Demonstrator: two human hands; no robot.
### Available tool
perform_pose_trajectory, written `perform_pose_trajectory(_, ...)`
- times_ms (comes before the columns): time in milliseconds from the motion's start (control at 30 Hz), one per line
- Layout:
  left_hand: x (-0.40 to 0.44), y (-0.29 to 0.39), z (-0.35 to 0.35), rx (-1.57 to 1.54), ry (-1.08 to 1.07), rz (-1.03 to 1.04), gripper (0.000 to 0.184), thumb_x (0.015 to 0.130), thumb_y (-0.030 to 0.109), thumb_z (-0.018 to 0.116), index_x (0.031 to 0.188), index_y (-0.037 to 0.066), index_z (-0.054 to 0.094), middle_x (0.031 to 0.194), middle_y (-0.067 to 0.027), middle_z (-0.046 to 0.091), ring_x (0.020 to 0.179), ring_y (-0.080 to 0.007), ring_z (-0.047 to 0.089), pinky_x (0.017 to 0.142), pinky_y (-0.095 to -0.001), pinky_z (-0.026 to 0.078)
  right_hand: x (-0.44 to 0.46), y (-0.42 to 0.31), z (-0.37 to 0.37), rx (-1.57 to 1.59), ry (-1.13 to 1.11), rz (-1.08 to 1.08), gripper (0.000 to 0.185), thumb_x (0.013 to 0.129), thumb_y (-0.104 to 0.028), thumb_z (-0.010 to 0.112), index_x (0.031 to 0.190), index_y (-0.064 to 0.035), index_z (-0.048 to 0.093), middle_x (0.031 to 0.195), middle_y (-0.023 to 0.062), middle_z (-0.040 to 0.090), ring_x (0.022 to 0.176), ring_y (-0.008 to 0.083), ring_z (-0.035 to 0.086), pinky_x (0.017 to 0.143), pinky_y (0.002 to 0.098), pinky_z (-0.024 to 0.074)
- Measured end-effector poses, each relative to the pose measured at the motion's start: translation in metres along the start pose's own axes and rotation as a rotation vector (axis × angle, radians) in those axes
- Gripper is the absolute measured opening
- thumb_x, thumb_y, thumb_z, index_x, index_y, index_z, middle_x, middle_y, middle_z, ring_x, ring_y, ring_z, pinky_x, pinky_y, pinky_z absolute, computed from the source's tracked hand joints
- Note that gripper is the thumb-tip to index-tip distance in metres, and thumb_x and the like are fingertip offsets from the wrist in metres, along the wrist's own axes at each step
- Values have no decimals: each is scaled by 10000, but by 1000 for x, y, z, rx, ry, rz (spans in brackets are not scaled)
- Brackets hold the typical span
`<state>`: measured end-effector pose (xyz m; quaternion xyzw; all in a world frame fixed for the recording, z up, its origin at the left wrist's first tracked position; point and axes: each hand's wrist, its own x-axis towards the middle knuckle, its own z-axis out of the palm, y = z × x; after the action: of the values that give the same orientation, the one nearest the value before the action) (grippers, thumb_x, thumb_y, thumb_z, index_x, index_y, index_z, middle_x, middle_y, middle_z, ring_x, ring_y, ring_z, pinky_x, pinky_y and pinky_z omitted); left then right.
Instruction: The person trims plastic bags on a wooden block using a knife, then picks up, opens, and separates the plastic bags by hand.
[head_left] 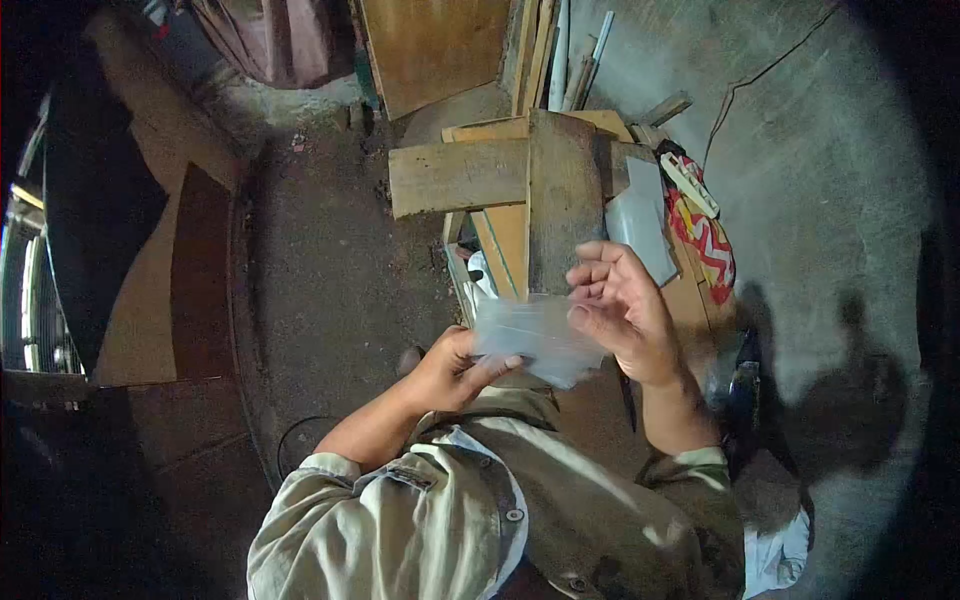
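Observation:
My left hand (pixel 452 372) is closed around the left end of a bundle of thin, translucent plastic sheets or bags (pixel 535 335), with the thumb lying on top. Motion smears the bundle, so its exact kind cannot be made out. At its right edge is my right hand (pixel 630 315), palm turned inward, its fingers half bent and the thumb apart from them. Nothing shows between those fingers. Both hands are in front of my chest, over a wooden board (pixel 563 200).
A second board (pixel 458 177) lies crosswise ahead. To the right are a pale translucent sheet (pixel 640 225), a red and yellow patterned bag (pixel 700 235) and a white power strip (pixel 690 185). A brown panel (pixel 435 50) stands behind. The concrete wall (pixel 800 180) is at right.

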<state>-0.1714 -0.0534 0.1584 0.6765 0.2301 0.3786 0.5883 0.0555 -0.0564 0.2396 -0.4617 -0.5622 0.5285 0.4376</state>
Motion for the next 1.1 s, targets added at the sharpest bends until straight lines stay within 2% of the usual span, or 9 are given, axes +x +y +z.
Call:
perform_pose_trajectory(167, 0, -5, 4, -80, 97, 32, 117, 899, 124, 605, 921, 10, 619, 724, -41, 576, 673, -106, 511, 614, -281, 432, -15, 22, 7, 266, 71, 68, 715, 788, -266, 720, 1342, -12, 346, 1150, 111, 489, 983, 129, 501, 835, 286, 436)
perform_pose_trajectory(300, 2, 5, 8, -82, 174, -56, 128, 909, 137, 594, 918, 13, 620, 766, -21, 599, 726, -106, 533, 661, -287, 449, -29, 48, 12, 604, 63, -99, 704, 774, -286, 727, 1315, 10, 388, 1300, 133, 459, 1136, 213, 491, 965, 371, 371)
perform_pose_trajectory(433, 4, -1, 11, -112, 161, -31, 139, 911, 139, 592, 914, 2, 618, 781, -17, 602, 735, -106, 533, 670, -282, 450, -33, 40, 33, 455, 88, -66, 458, 807, -188, 713, 1175, 5, 520, 1077, 109, 602, 1031, 177, 550, 904, 332, 416)
perform_pose_trajectory(500, 4, -1, 14, -203, 198, -122, 163, 918, 160, 588, 902, 2, 622, 768, -1, 594, 720, -91, 518, 653, -270, 443, -36, 43, 39, 91, 267, 34, 294, 875, -133, 634, 1118, 5, 543, 999, 90, 620, 915, 143, 579, 784, 287, 457)
perform_pose_trajectory(533, 5, 1, 13, -201, 194, -122, 163, 918, 160, 588, 902, 2, 622, 768, -1, 594, 720, -91, 518, 653, -270, 443, -32, 47, 43, 72, 287, -85, 220, 914, -94, 568, 1105, 12, 538, 952, 83, 621, 822, 136, 581, 699, 271, 462)
perform_pose_trajectory(600, 6, 7, 9, -180, 149, -382, 189, 927, 187, 579, 897, 8, 633, 757, 22, 584, 704, -71, 498, 636, -254, 432, -27, 52, 55, 23, 355, -105, 225, 913, -98, 570, 1103, 17, 531, 953, 90, 615, 828, 146, 581, 712, 285, 464)
perform_pose_trajectory(667, 9, 2, 19, -221, 212, -311, 193, 929, 195, 576, 899, 14, 637, 746, 32, 574, 694, -64, 487, 623, -248, 424, -24, 66, 62, -224, 435, -263, 263, 916, -103, 567, 1125, 34, 489, 983, 120, 599, 872, 175, 584, 756, 305, 469)
perform_pose_trajectory(833, 9, 2, 20, -348, 257, -226, 191, 932, 208, 574, 937, 25, 629, 753, 45, 553, 713, -54, 465, 628, -236, 402, -24, 66, 61, 90, 348, -165, 358, 902, -131, 595, 1165, 52, 435, 1021, 144, 584, 928, 199, 577, 808, 327, 461)
perform_pose_trajectory(1100, 22, 10, 23, -572, 524, -229, 153, 926, 176, 579, 977, 36, 609, 901, 18, 587, 830, -88, 511, 743, -252, 416, -25, 81, 38, -210, 181, -141, 448, 776, -82, 697, 1159, 17, 485, 1020, 176, 616, 948, 236, 606, 831, 349, 469)
